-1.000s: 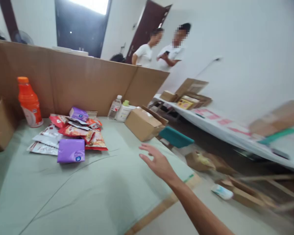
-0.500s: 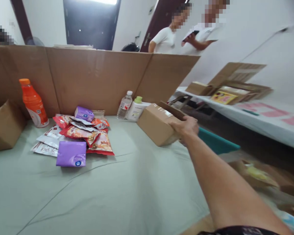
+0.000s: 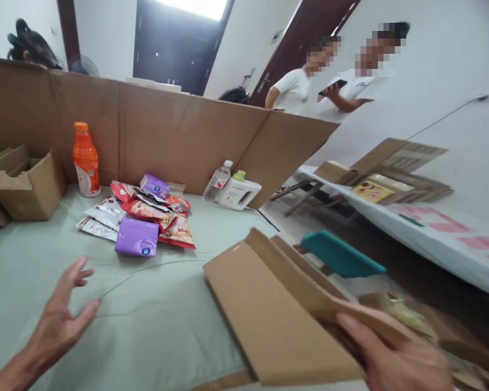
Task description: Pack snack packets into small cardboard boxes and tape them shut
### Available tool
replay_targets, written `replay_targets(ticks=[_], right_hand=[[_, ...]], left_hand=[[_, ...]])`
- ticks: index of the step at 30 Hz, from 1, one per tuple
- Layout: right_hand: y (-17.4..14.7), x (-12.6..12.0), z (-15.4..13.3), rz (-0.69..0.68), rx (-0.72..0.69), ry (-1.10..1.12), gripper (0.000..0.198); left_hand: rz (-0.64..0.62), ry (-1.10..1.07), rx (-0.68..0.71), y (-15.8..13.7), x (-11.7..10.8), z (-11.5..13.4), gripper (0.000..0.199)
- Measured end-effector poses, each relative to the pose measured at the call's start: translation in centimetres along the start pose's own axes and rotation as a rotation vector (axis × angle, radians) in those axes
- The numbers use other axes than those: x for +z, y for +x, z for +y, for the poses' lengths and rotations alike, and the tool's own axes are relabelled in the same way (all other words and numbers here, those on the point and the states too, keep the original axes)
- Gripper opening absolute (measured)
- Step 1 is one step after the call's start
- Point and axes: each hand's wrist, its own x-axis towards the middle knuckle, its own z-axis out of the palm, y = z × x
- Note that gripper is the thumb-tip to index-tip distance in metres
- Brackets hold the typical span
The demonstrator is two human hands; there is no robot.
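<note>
Box (image 3: 269,309), one, five o'clock by bench (image 3: 158,326) edge, right hand (image 3: 403,353) grasping it, left hand (image 3: 59,320) at eight, fingers (image 3: 70,274) released, room between, two purple packs (image 3: 136,237) at nine.

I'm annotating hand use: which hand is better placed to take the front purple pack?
Probably the left hand: it's open, free and nearer the purple pack; the right hand grips the cardboard box.

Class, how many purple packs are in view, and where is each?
2. The nearer purple pack lies at the front of the packet pile; the farther purple pack is at its back. More could be hidden beneath.
</note>
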Motion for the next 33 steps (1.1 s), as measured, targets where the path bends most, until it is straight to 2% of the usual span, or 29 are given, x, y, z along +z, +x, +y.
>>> replay_targets(ticks=[2, 3, 7, 9, 10, 12, 13, 15, 17, 19, 20, 22, 24, 27, 29, 31, 33], right_hand=[[-3.3, 0.5, -2.3, -0.007, -0.042, 0.169, 0.024], [-4.4, 1.0, -3.8, -0.062, -0.116, 0.282, 0.022], [-6.1, 4.1, -11.2, -0.464, -0.514, 0.694, 0.02], [-6.2, 5.5, -14.4, -0.694, -0.642, 0.793, 0.023], [-6.2, 6.0, -15.6, -0.824, -0.671, 0.834, 0.027], [-6.1, 6.7, -17.0, -1.072, -0.647, 0.935, 0.04], [-5.9, 6.8, -17.4, -1.154, -0.585, 0.986, 0.047], [-5.4, 6.7, -17.6, -1.212, -0.404, 1.039, 0.06], [-4.7, 6.5, -17.8, -1.24, -0.229, 0.962, 0.064], [-4.1, 6.2, -18.5, -1.298, -0.181, 0.727, 0.052], [-3.9, 6.2, -19.1, -1.317, -0.226, 0.581, 0.042], [-3.6, 6.2, -20.4, -1.317, -0.409, 0.279, 0.024], [-3.6, 6.5, -21.8, -1.315, -0.583, 0.017, 0.025], [-4.4, 7.3, -23.2, -1.354, -0.735, -0.292, 0.02], [-5.3, 7.9, -23.4, -1.376, -0.849, -0.382, 0.01], [-5.9, 8.1, -23.0, -1.351, -0.951, -0.354, 0.017], [-6.0, 7.8, -22.4, -1.238, -0.97, -0.235, 0.025]], left_hand=[[-0.121, -0.081, 0.089, -1.5, 1.2, 1.9, 0.076], [-0.195, -0.114, 0.109, -2.3, 1.4, 2.6, 0.084], [-0.423, -0.215, 0.106, -5.1, -0.4, 3.3, 0.126], [-0.466, -0.289, 0.049, -6.2, -1.8, 2.8, 0.133], [-0.492, -0.328, 0.014, -6.6, -2.3, 2.5, 0.129], [-0.535, -0.402, -0.037, -7.0, -3.1, 2.0, 0.122], [-0.549, -0.432, -0.04, -6.9, -3.3, 1.7, 0.122], [-0.567, -0.475, -0.014, -6.2, -3.3, 1.4, 0.126], [-0.586, -0.494, 0.01, -5.0, -2.9, 1.1, 0.134], [-0.652, -0.507, -0.003, -3.7, -2.2, 1.0, 0.14], [-0.691, -0.511, -0.012, -3.1, -1.9, 0.9, 0.143], [-0.748, -0.514, -0.011, -2.4, -1.3, 0.8, 0.144], [-0.758, -0.513, 0.014, -2.2, -0.8, 0.8, 0.14], [-0.726, -0.522, 0.031, -2.8, -0.3, 0.6, 0.138], [-0.706, -0.534, 0.017, -3.4, -0.2, 0.5, 0.14], [-0.686, -0.533, 0.0, -4.0, -0.1, 0.3, 0.14], [-0.669, -0.519, -0.003, -4.5, -0.1, 0.1, 0.14]])
